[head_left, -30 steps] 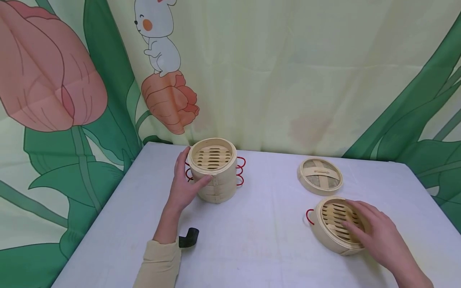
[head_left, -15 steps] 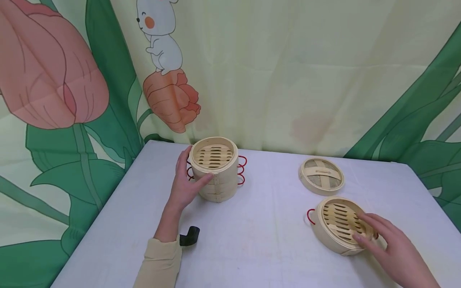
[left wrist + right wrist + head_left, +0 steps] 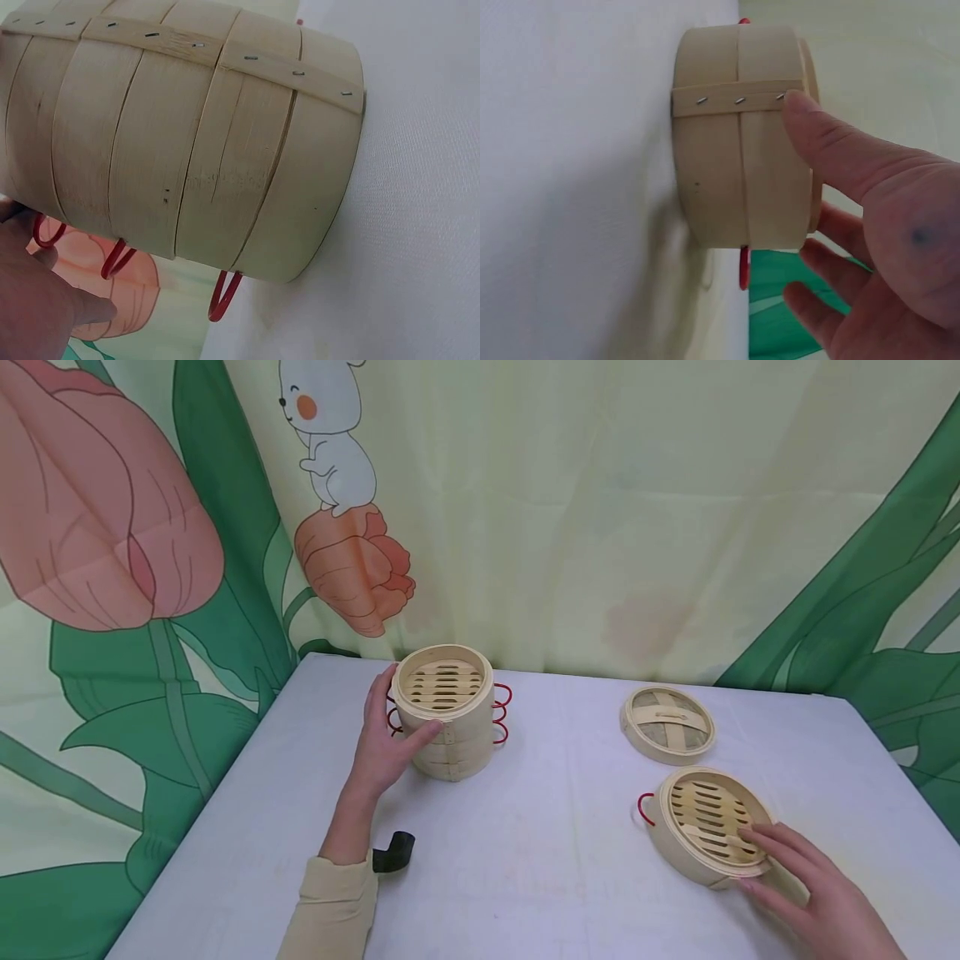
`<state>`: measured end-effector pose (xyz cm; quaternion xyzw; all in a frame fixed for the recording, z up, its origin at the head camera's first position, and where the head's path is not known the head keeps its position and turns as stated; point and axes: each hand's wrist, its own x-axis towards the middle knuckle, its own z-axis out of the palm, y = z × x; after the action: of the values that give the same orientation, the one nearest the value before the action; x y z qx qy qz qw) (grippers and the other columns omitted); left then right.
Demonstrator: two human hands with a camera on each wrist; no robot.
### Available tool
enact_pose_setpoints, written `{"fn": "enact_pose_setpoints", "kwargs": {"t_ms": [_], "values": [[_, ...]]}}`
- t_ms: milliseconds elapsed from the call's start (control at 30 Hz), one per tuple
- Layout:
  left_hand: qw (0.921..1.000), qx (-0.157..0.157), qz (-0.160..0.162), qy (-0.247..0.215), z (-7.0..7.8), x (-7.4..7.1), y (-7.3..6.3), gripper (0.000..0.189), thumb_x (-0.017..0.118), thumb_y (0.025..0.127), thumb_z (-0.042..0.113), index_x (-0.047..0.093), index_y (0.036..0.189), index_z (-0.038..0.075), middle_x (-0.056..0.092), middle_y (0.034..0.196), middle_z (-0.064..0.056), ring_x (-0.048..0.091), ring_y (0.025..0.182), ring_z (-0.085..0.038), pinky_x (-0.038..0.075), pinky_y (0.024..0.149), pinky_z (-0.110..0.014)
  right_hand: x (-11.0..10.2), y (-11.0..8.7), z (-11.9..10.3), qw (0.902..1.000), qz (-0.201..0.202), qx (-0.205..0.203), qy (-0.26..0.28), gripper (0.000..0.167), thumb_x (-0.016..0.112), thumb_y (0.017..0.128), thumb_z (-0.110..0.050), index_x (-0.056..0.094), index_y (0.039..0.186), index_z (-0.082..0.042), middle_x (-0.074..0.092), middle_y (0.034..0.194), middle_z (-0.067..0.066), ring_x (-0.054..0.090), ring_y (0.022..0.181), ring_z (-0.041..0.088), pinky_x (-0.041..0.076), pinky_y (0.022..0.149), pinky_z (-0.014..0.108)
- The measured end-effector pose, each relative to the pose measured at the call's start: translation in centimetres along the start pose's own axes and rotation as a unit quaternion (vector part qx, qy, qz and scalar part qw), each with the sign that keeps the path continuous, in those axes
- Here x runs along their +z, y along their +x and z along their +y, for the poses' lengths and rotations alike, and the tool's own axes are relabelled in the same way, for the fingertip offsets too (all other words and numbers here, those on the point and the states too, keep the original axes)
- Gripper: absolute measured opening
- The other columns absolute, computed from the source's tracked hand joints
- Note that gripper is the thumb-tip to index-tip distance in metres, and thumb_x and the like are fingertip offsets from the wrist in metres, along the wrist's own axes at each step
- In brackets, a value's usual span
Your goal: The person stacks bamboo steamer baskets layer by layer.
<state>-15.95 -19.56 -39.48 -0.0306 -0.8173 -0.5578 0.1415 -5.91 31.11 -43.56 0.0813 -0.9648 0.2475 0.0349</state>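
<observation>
On the left of the table stands a stack of round bamboo steamer baskets (image 3: 453, 739) with red loop handles and a slatted floor in the top one. My left hand (image 3: 382, 747) holds it near the top, thumb at the front and fingers round the left side; in the left wrist view the hand (image 3: 41, 300) is partly cut off. At the right, another bamboo steamer basket (image 3: 708, 814) sits lower. My right hand (image 3: 817, 885) is at its right rim with loosely spread fingers. The right wrist view puts the thumb (image 3: 806, 109) at the side's upper edge.
A round bamboo steamer lid (image 3: 667, 724) with a cross strap lies behind the right basket. Near my left forearm is a small black bent object (image 3: 395, 852). A white cloth (image 3: 555, 860) covers the table, and a printed curtain (image 3: 570, 527) hangs behind.
My right hand has drawn back from over the right basket's slats to its right front rim, thumb now lower. The left hand and the stack stay in place.
</observation>
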Motion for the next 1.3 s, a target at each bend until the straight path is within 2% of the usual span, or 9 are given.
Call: {"fn": "enact_pose_setpoints", "kwargs": {"t_ms": [133, 200, 433, 567, 633, 867, 967, 1133, 1300], "values": [[1.0000, 0.008, -0.003, -0.004, -0.1, 0.0, 0.0, 0.101, 0.083, 0.084, 0.035, 0.018, 0.161, 0.023, 0.022, 0.159, -0.003, 0.021, 0.145, -0.022, 0.025, 0.112, -0.064, 0.5, -0.2, 0.2, 0.9995, 0.026, 0.000, -0.020, 0.054, 0.086, 0.082, -0.026, 0.065, 0.127, -0.005, 0.051, 0.136, 0.019, 0.040, 0.125, 0.047, 0.036, 0.109, 0.053], [0.9999, 0.009, -0.003, -0.005, -0.1, 0.0, 0.0, 0.101, 0.083, 0.084, 0.036, 0.018, 0.161, 0.023, 0.022, 0.159, -0.003, 0.021, 0.145, -0.022, 0.025, 0.112, -0.064, 0.6, -0.3, 0.2, 0.9993, 0.029, 0.010, -0.022, 0.050, 0.086, 0.082, -0.027, 0.068, 0.123, -0.005, 0.052, 0.134, 0.019, 0.040, 0.126, 0.047, 0.040, 0.089, 0.070], [1.0000, 0.008, 0.000, -0.001, 0.0, -0.2, 0.0, 0.102, 0.082, 0.084, 0.037, 0.018, 0.161, 0.024, 0.023, 0.158, -0.003, 0.022, 0.144, -0.022, 0.026, 0.111, -0.064, 1.4, -0.6, -0.3, 0.9983, 0.056, 0.014, 0.006, 0.037, 0.087, 0.080, -0.019, 0.073, 0.111, -0.005, 0.056, 0.124, 0.017, 0.037, 0.128, 0.047, 0.034, 0.095, 0.074], [0.9999, 0.011, -0.003, 0.000, 0.0, -0.3, 0.0, 0.101, 0.082, 0.084, 0.037, 0.019, 0.161, 0.021, 0.025, 0.157, -0.003, 0.022, 0.144, -0.022, 0.026, 0.111, -0.065, 1.8, -0.8, -0.5, 0.9963, 0.085, 0.000, 0.010, 0.033, 0.089, 0.077, -0.014, 0.074, 0.105, -0.005, 0.058, 0.118, 0.015, 0.038, 0.128, 0.041, 0.026, 0.117, 0.050], [0.9999, 0.011, -0.003, 0.001, 0.0, -0.3, 0.0, 0.100, 0.082, 0.084, 0.038, 0.019, 0.161, 0.021, 0.025, 0.157, -0.003, 0.022, 0.145, -0.022, 0.026, 0.111, -0.065, 2.0, -0.8, -0.6, 0.9954, 0.096, -0.001, 0.005, 0.032, 0.089, 0.076, -0.013, 0.075, 0.103, -0.006, 0.058, 0.115, 0.013, 0.038, 0.127, 0.036, 0.019, 0.117, 0.023], [1.0000, 0.007, -0.005, 0.000, -0.1, -0.2, 0.0, 0.100, 0.082, 0.084, 0.037, 0.019, 0.161, 0.023, 0.023, 0.158, -0.004, 0.021, 0.146, -0.022, 0.026, 0.112, -0.063, 2.2, -0.9, -1.1, 0.9936, 0.106, 0.024, 0.028, 0.029, 0.085, 0.082, -0.013, 0.074, 0.106, -0.001, 0.058, 0.112, 0.014, 0.033, 0.139, 0.039, 0.026, 0.111, 0.060], [1.0000, 0.004, -0.005, 0.001, -0.1, -0.2, -0.1, 0.100, 0.082, 0.084, 0.037, 0.019, 0.161, 0.023, 0.023, 0.159, -0.004, 0.020, 0.146, -0.022, 0.026, 0.112, -0.063, 2.3, -0.9, -1.6, 0.9913, 0.129, 0.018, 0.018, 0.029, 0.086, 0.080, -0.011, 0.075, 0.106, -0.004, 0.058, 0.110, 0.010, 0.032, 0.143, 0.030, 0.020, 0.118, 0.030], [1.0000, 0.000, -0.006, 0.002, -0.1, -0.2, 0.0, 0.100, 0.082, 0.084, 0.038, 0.019, 0.161, 0.024, 0.022, 0.159, -0.004, 0.019, 0.147, -0.022, 0.026, 0.112, -0.063, 2.0, -0.7, -2.5, 0.9878, 0.154, 0.006, 0.018, 0.031, 0.087, 0.077, -0.006, 0.075, 0.106, -0.004, 0.058, 0.109, 0.009, 0.037, 0.140, 0.030, 0.017, 0.110, 0.011], [1.0000, -0.001, -0.005, 0.000, 0.0, -0.3, 0.0, 0.100, 0.082, 0.084, 0.038, 0.019, 0.161, 0.024, 0.023, 0.159, -0.003, 0.019, 0.147, -0.022, 0.026, 0.112, -0.063, 1.5, -0.2, -3.9, 0.9800, 0.196, -0.023, 0.024, 0.038, 0.090, 0.067, 0.002, 0.077, 0.102, -0.006, 0.058, 0.107, 0.002, 0.037, 0.130, -0.002, 0.018, 0.095, -0.002]]}}
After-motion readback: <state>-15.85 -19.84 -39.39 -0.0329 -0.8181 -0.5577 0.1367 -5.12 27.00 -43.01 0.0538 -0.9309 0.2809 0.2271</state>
